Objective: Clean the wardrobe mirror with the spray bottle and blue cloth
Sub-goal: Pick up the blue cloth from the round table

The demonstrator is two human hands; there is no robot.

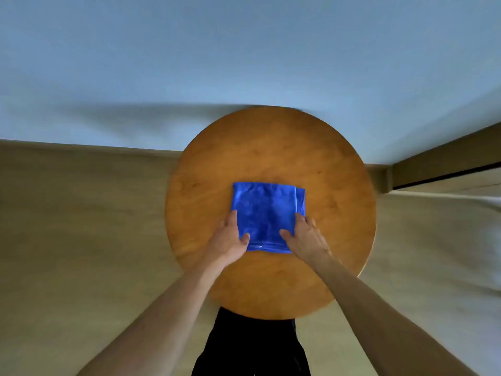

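A folded blue cloth (267, 215) lies flat in the middle of a round wooden table (271, 147). My left hand (230, 240) holds the cloth's near left corner, with the thumb on top and the fingers along its left edge. At the near right corner my right hand (305, 237) holds it the same way, thumb on top and fingers at the right edge. No spray bottle or mirror is in view.
The table stands against a pale blue wall (244, 50). Beige floor (81, 226) lies on both sides of it. A dark wooden edge (444, 169) runs along the right. My dark trousers (252, 348) show below the table's near rim.
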